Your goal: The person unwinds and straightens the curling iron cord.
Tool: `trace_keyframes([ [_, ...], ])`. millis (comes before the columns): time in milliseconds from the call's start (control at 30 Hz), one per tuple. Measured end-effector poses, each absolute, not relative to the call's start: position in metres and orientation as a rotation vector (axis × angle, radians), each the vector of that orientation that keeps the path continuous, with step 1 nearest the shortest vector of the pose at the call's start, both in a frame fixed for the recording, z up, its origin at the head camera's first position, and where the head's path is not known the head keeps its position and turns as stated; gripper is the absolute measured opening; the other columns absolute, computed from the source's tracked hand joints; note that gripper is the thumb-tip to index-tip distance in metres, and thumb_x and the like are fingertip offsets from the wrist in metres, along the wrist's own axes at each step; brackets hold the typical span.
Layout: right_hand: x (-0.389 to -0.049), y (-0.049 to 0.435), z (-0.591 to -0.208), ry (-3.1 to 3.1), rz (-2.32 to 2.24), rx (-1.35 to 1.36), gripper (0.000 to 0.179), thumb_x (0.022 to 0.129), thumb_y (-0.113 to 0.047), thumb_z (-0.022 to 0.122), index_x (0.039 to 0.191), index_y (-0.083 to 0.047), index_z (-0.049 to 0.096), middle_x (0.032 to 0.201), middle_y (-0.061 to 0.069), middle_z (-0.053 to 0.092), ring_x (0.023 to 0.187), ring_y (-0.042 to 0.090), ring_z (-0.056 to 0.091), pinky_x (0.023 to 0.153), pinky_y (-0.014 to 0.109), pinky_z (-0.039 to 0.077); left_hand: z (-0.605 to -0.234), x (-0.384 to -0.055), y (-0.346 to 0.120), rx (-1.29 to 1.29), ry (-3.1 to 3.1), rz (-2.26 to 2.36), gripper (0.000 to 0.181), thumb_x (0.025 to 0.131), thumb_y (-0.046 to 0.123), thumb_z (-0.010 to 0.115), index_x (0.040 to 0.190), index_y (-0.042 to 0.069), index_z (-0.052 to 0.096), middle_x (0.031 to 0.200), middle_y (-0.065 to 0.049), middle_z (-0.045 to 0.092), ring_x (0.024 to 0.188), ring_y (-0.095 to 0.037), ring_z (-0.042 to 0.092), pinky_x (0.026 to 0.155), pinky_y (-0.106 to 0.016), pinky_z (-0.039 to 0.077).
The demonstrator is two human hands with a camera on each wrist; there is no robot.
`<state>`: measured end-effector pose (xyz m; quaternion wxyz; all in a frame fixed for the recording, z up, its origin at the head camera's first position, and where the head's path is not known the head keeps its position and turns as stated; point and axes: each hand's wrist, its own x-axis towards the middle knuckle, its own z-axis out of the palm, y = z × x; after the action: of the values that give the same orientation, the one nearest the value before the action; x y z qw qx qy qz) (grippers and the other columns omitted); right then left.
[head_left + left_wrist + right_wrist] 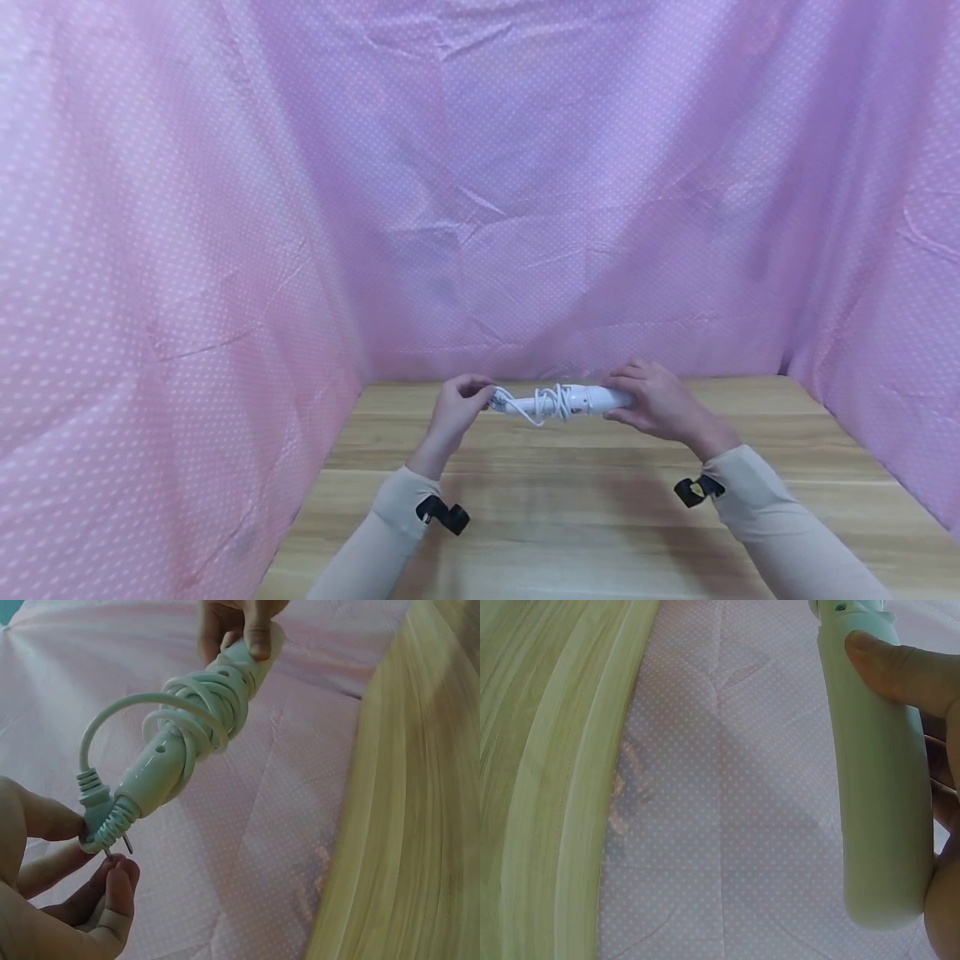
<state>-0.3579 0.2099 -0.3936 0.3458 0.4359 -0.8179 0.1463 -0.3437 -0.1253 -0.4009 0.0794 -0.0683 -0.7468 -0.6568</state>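
Observation:
A white hair iron point(598, 399), a long rounded wand, is held up level above the table between both hands. Its white cord point(202, 697) is wound in several loops round the middle, with one loose loop arching out to the plug point(96, 806). My left hand point(457, 408) pinches that plug beside the ribbed cord end of the iron; the metal pins point down towards the fingertips. At the other end, my right hand point(656, 404) grips the smooth, thick, round-ended part point(885, 802), thumb along its side. Its other fingers are partly hidden behind it.
The wooden table point(540, 533) lies under both hands. Pink dotted cloth point(525, 208) hangs at the back and on both sides, close beyond the table's far edge. Each sleeved wrist carries a small black camera mount point(442, 512).

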Motion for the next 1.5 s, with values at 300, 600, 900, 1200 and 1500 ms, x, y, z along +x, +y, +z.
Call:
trace_keyframes([
  [300, -0.358, 0.209, -0.396, -2.129, 0.372, 1.141, 0.047, 0.062, -0.033, 0.088, 0.099, -0.007, 0.073, 0.095, 0.004, 0.070, 0.086, 0.020, 0.060, 0.070, 0.037, 0.048, -0.400, -0.344, -0.126, -0.254, -2.426, -1.645, 0.012, 0.087, 0.004, 0.067, 0.092, -0.006, 0.072, 0.083, -0.009, 0.067, 0.074, -0.012, 0.054, 0.063, -0.022, 0.046],
  [600, -0.357, 0.208, -0.400, -2.131, 0.411, 1.153, 0.047, 0.061, -0.031, 0.089, 0.099, -0.008, 0.073, 0.096, 0.002, 0.071, 0.086, 0.018, 0.059, 0.070, 0.037, 0.048, -0.397, -0.346, -0.128, -0.228, -2.432, -2.050, 0.012, 0.092, 0.000, 0.056, 0.087, -0.004, 0.065, 0.072, 0.003, 0.051, 0.067, -0.011, 0.041, 0.064, -0.024, 0.035],
  [900, -0.358, 0.211, -0.402, -2.128, 0.449, 1.144, 0.046, 0.063, -0.033, 0.087, 0.099, -0.009, 0.073, 0.096, 0.002, 0.071, 0.085, 0.016, 0.058, 0.069, 0.035, 0.047, -0.402, -0.351, -0.137, -0.222, -2.289, -2.498, 0.014, 0.096, 0.001, 0.053, 0.087, 0.006, 0.062, 0.078, 0.004, 0.061, 0.074, -0.008, 0.053, 0.076, -0.023, 0.045],
  [1200, -0.358, 0.213, -0.402, -2.120, 0.437, 1.149, 0.045, 0.063, -0.033, 0.087, 0.099, -0.010, 0.073, 0.096, 0.002, 0.071, 0.085, 0.016, 0.058, 0.069, 0.035, 0.047, -0.406, -0.353, -0.133, -0.125, -2.281, -2.309, 0.017, 0.092, -0.003, 0.060, 0.104, -0.015, 0.063, 0.076, -0.001, 0.065, 0.067, -0.007, 0.060, 0.064, -0.018, 0.052],
  [1500, -0.357, 0.211, -0.404, -2.141, 0.437, 1.150, 0.045, 0.063, -0.032, 0.087, 0.099, -0.010, 0.072, 0.096, 0.001, 0.071, 0.085, 0.016, 0.058, 0.068, 0.033, 0.045, -0.410, -0.351, -0.129, -0.168, -2.359, -2.005, 0.013, 0.091, -0.005, 0.060, 0.099, -0.014, 0.066, 0.074, -0.002, 0.063, 0.063, -0.008, 0.056, 0.059, -0.018, 0.049],
])
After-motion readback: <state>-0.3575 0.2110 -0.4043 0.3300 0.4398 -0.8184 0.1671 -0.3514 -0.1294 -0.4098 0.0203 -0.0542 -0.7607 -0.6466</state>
